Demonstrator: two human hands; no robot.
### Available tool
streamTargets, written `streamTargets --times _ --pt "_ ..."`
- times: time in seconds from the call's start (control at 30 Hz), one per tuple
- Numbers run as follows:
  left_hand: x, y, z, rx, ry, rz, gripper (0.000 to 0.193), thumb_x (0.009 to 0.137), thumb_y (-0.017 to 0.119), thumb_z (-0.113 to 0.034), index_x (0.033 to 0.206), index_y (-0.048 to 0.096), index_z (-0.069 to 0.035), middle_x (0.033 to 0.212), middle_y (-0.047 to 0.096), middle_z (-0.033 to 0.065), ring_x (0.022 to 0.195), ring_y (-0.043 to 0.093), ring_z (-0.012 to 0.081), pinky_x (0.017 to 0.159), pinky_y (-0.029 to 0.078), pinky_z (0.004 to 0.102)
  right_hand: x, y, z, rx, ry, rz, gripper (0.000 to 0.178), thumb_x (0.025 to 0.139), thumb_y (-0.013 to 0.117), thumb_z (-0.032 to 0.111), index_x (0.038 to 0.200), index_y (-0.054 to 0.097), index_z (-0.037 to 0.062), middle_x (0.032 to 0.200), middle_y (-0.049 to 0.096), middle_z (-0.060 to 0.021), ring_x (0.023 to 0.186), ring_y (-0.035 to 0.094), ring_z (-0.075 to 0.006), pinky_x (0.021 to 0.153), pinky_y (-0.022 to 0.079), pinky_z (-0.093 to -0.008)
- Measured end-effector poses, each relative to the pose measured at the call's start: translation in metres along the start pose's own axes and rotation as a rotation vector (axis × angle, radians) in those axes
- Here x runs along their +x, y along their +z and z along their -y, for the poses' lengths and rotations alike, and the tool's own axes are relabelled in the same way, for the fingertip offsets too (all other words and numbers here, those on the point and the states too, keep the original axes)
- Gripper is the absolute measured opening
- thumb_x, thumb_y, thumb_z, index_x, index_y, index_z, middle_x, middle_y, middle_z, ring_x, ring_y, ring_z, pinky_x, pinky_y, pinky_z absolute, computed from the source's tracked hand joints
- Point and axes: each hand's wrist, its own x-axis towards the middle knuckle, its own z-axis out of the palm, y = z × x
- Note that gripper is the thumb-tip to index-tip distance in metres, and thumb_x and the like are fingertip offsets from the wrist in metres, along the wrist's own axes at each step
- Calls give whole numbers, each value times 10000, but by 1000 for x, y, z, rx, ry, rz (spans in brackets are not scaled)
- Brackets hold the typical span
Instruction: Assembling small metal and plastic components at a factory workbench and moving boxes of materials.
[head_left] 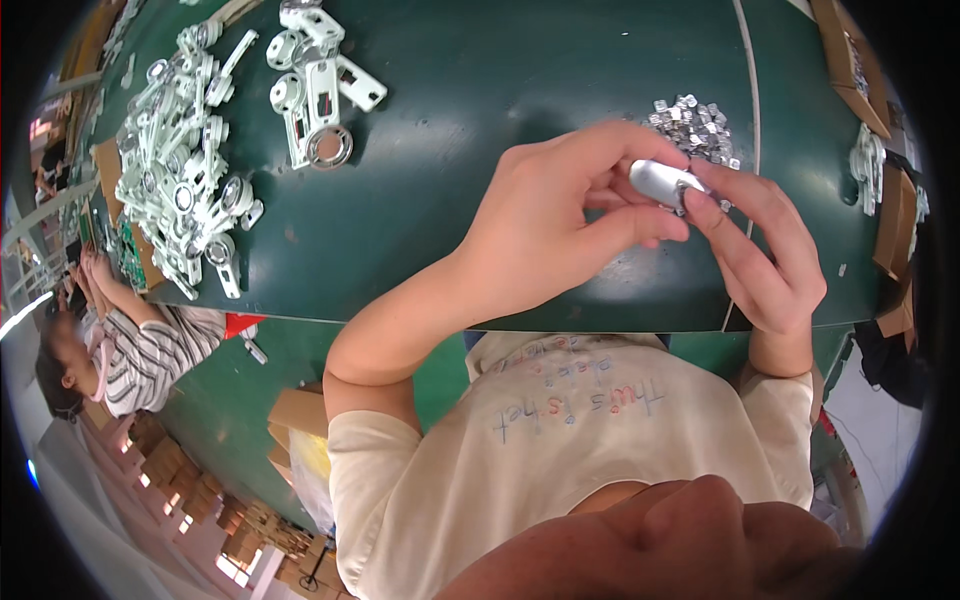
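A smooth silver oblong part is held over the green table, its far side hidden by fingers. My left hand is closed around it, thumb below and fingers behind. My right hand is closed in a pinch at the right end of the part, its thumb and forefinger on a small dark metallic piece there. Whether that piece is fixed to the part I cannot tell. Just beyond both hands lies a heap of small shiny metal pieces.
A large pile of pale green plastic parts with round ends covers the table's left side, a smaller group beside it. Cardboard boxes stand along the right edge. Another person in a striped top works at far left.
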Motion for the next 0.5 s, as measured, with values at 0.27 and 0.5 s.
streamTargets --times 0.27,0.5 --pt "0 2 0 -33 -145 -100 265 785 558 116 1041 512 64 873 608 136 727 629 173 634 533 254 -3 -32 -13 -44 169 7 289 703 667 106 976 615 28 1003 565 -112 854 584 -260 697 492 -324" --pt "-3 13 -5 -98 -152 -65 256 803 545 101 1050 491 63 900 609 172 758 637 216 664 545 292 -145 -163 -135 -702 1088 218 471 672 721 200 1047 553 -30 951 609 -197 919 574 -350 792 451 -399"
